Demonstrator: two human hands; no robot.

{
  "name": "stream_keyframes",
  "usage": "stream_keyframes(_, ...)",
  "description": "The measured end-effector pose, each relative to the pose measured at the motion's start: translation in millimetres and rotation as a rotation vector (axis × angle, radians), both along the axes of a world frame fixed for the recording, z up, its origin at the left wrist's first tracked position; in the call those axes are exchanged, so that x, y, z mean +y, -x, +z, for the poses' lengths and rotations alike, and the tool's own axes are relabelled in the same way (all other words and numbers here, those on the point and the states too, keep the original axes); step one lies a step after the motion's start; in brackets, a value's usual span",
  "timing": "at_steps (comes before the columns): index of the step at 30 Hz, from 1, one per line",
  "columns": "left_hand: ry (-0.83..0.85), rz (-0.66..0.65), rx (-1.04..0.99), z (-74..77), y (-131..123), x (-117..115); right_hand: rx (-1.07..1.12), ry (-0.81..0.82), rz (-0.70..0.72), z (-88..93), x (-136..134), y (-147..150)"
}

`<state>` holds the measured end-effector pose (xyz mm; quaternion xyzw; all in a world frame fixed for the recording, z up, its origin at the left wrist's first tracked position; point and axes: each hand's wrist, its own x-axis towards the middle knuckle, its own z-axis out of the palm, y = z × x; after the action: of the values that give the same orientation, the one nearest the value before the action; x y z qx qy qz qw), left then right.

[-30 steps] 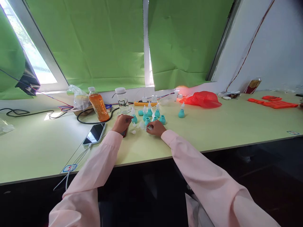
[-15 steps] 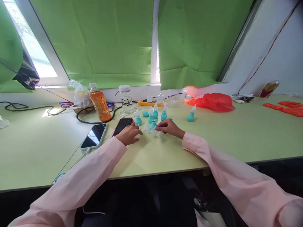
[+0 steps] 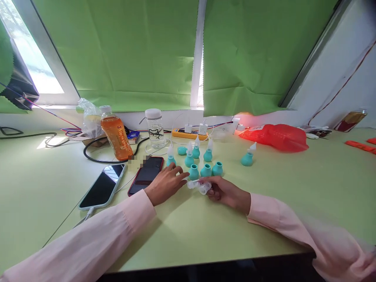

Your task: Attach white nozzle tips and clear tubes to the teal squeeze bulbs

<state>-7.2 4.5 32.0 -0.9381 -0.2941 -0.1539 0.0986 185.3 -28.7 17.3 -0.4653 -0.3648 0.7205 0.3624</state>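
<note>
Several teal rubber bulbs, some bare and some topped with clear pointed nozzles, stand in a cluster ahead of my hands. They look like nasal aspirators. My right hand (image 3: 223, 192) pinches a clear plastic nozzle (image 3: 205, 188), its round open end showing. Another small clear piece (image 3: 193, 184) is just left of it, partly against the fingertips. My left hand (image 3: 169, 182) is spread, fingertips close to an open teal bulb (image 3: 193, 172) and holding nothing. Two more open bulbs, a middle one (image 3: 206, 170) and a right one (image 3: 217, 169), stand alongside. A nozzle-topped bulb (image 3: 170, 159) is partly behind my left hand.
Left of my hands lie a red-edged phone (image 3: 147, 176) and a charging phone (image 3: 102, 187). Behind are an orange drink bottle (image 3: 116, 135), a clear water bottle (image 3: 155, 129) and a yellow power strip (image 3: 188, 134). At right are a lone aspirator (image 3: 247, 158) and a red bag (image 3: 276, 137).
The view has moved closer to the table. My right hand has drawn back from the bulbs with a clear nozzle, uncovering the open bulbs; my left hand stays beside them.
</note>
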Motion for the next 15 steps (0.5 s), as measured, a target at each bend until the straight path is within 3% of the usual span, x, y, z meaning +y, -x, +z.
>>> stream_keyframes(9,0.239,-0.038,-0.168,-10.8,3.5,21.5,-0.171,-0.070,-0.052,-10.8,9.8,-15.8)
stream_keyframes(15,0.380,0.021,-0.245,-12.8,2.6,18.2,-0.281,-0.183,-0.009,-14.7,3.0,-15.9)
